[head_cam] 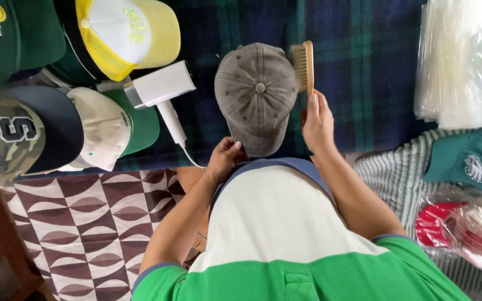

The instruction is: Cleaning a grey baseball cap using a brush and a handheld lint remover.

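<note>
Right hand point(317, 120) fingers clamp the brush point(303, 66) against the cap's point(256, 95) right side; left hand point(225, 156) fingers pinch its brim.

Bare plaid cloth point(358, 67) lies open between the grey cap point(255, 97) and the stack of clear bags point(453, 72); left, a white handheld appliance point(160, 86) and crowded caps point(104, 128) block passage

- Grey cap point(255, 95) — washed cotton cloth, matt, with stitched seams.
- Brush point(304, 66) — pale bare wood, with light bristles.
- Blanket point(364, 61) — dark plaid woven cloth, matt.
- Steamer point(160, 86) — smooth white plastic, with a faint sheen.
- Bags point(453, 72) — clear glossy plastic film, crinkled.
- Yellow cap point(126, 33) — open mesh back, matt.
</note>
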